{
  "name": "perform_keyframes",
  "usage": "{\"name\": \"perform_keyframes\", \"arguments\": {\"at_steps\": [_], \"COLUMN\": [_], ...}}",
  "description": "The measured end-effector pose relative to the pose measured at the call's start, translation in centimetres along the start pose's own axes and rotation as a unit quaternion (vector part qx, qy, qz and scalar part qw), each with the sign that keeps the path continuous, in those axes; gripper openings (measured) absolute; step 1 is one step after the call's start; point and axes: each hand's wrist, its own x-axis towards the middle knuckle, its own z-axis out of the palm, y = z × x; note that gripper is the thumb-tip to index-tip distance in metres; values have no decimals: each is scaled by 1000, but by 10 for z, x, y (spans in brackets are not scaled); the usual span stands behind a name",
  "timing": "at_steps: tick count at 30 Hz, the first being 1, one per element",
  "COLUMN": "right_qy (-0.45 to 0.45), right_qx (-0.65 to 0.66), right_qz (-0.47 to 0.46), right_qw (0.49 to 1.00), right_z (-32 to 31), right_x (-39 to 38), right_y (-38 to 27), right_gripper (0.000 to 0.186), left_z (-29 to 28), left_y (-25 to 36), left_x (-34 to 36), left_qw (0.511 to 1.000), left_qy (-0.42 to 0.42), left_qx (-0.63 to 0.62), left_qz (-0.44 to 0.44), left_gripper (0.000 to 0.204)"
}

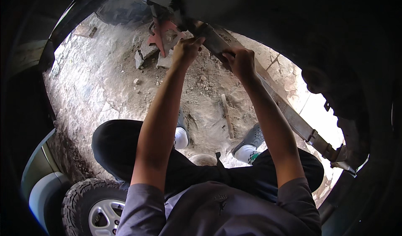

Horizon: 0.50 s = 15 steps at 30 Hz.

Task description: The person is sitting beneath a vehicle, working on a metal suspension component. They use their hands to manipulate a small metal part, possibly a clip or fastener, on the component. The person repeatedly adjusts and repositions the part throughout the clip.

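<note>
A long rusty leaf spring [289,114] runs diagonally from the upper middle to the lower right, under the dark underside of a vehicle. My left hand [187,48] is raised and closed on the spring's upper end, close to where it meets the vehicle frame. A little further down the same bar, my right hand [240,62] grips it from above. Both forearms reach up from the lower edge. My knees in dark trousers and my grey shoes [251,139] are below, on the dirt.
A red jack stand [161,34] sits on stone blocks under the frame at the top. A short wooden stick [228,115] lies on the rocky dirt ground [96,89]. A loose wheel with a knobby tyre [90,204] lies at the lower left.
</note>
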Motion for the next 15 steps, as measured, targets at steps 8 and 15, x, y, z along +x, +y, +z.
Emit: {"name": "perform_keyframes", "arguments": {"at_steps": [8, 15], "right_qy": [16, 8], "right_qx": [-30, -35], "right_qz": [10, 22], "right_qw": [999, 999], "right_z": [7, -3], "right_x": [28, 3], "right_y": [-21, -3], "right_gripper": [15, 17], "left_z": [-5, -4], "left_y": [10, 3], "left_x": [8, 0], "left_qw": [999, 999], "left_qy": [6, 15], "left_qx": [2, -22], "left_qz": [-39, -17], "left_gripper": [40, 41]}}
